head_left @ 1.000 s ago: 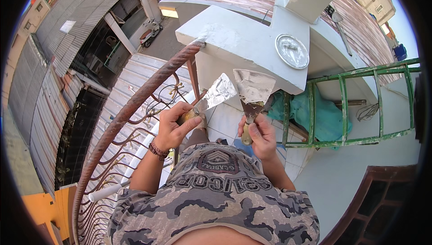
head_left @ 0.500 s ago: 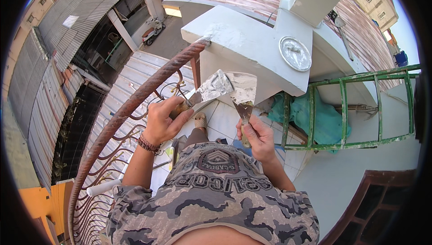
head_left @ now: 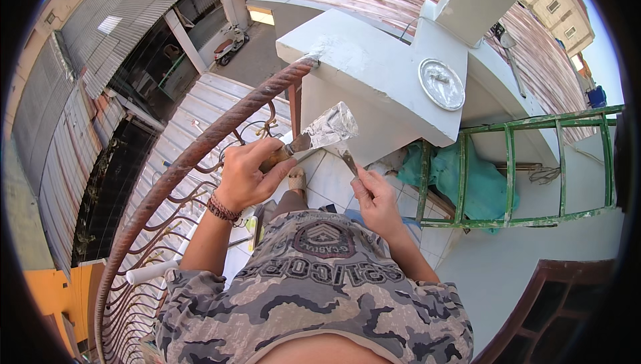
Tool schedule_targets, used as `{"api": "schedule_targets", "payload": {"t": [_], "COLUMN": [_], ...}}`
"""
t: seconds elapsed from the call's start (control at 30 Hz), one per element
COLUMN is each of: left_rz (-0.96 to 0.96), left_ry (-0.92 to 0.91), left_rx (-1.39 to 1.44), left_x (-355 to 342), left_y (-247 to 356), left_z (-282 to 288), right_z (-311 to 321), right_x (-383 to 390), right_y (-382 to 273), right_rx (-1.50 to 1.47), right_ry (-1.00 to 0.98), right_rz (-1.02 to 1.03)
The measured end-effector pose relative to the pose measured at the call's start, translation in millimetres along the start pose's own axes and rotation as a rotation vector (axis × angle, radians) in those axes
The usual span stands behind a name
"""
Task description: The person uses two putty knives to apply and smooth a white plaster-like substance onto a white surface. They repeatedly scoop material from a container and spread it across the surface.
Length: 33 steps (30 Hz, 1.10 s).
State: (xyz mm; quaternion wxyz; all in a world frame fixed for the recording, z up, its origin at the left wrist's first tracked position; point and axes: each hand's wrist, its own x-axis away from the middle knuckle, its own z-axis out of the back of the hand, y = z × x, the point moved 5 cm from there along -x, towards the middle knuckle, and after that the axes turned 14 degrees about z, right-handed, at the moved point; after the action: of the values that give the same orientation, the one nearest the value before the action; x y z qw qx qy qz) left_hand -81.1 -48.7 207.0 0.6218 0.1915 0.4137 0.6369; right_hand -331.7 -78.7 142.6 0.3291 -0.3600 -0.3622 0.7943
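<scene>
My left hand is wrapped round the wooden handle of a putty knife, whose blade carries a thick coat of white paste. My right hand grips a second putty knife. Its blade is turned nearly edge-on, close under the pasted blade; whether the two touch I cannot tell. Beyond my hands is a white wall ledge, with fresh white paste where the rusty twisted handrail meets it. On that ledge lies a round white lid smeared with paste.
A green metal ladder lies to the right, with teal cloth behind its rungs. Curled iron balusters run below the handrail on my left. White floor tiles show beneath my hands. A dark brown frame stands at the lower right.
The right putty knife has turned from showing its flat, pasted face to nearly edge-on. The left knife's pasted blade has shifted slightly right and now shows more fully.
</scene>
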Motion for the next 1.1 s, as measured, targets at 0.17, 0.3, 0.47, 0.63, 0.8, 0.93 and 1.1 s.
{"api": "schedule_targets", "payload": {"t": [0.17, 0.3, 0.47, 0.63, 0.8, 0.93, 1.1], "left_rz": [0.079, 0.1, 0.042, -0.021, -0.028, -0.03, -0.041], "left_ry": [0.019, 0.007, 0.034, 0.055, 0.067, 0.019, 0.017], "left_rx": [0.002, -0.016, -0.081, -0.143, -0.159, -0.212, -0.227], "left_x": [9.6, 14.5, 11.7, 10.5, 10.9, 12.0, 11.8], "left_y": [-7.5, -11.8, -11.3, -8.2, -8.3, -8.6, -6.8], "left_z": [1.6, -2.9, -7.3, -8.7, -4.7, 1.5, 2.2], "right_z": [19.8, 25.0, 20.8, 21.6, 25.6, 25.9, 30.3], "right_x": [1.8, -6.3, -2.8, 0.3, 2.6, 3.7, 1.1], "right_y": [3.5, -18.6, -14.0, -11.4, -9.5, -16.2, -20.0], "right_rx": [-0.273, -0.284, -0.298, -0.366, -0.457, -0.443, -0.384], "right_ry": [0.116, 0.046, 0.005, 0.011, 0.013, 0.0, 0.004], "right_rz": [-0.152, -0.087, -0.029, -0.091, -0.148, -0.144, -0.122]}}
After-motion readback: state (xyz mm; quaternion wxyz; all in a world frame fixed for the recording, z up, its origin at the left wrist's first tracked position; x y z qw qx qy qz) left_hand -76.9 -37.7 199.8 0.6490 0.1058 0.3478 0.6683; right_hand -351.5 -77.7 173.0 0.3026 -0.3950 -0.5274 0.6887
